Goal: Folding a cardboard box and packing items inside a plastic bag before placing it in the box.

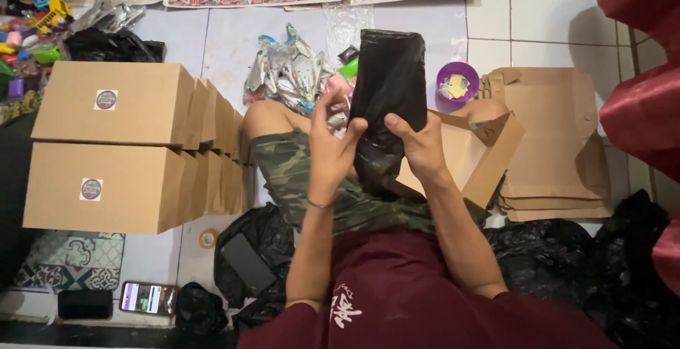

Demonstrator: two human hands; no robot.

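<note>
White floor — two box rows (134, 147), two hands (333, 147) (423, 147) gripping one black bag (387, 83).

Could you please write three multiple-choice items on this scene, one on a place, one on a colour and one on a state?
1. Where is the purple bowl?
A. On the floor beyond the black plastic bag
B. On top of the stacked boxes
C. In the person's lap

2. What colour is the bag that the hands hold?
A. Silver
B. Black
C. Red

3. How is the bag held?
A. Lying flat on the floor
B. Gripped upright by both the left hand and the right hand
C. Hanging from one hand

Answers: 1 A, the bowl stands on the tiled floor past the bag; 2 B, the plastic is black; 3 B, both hands clasp its lower part.
</note>
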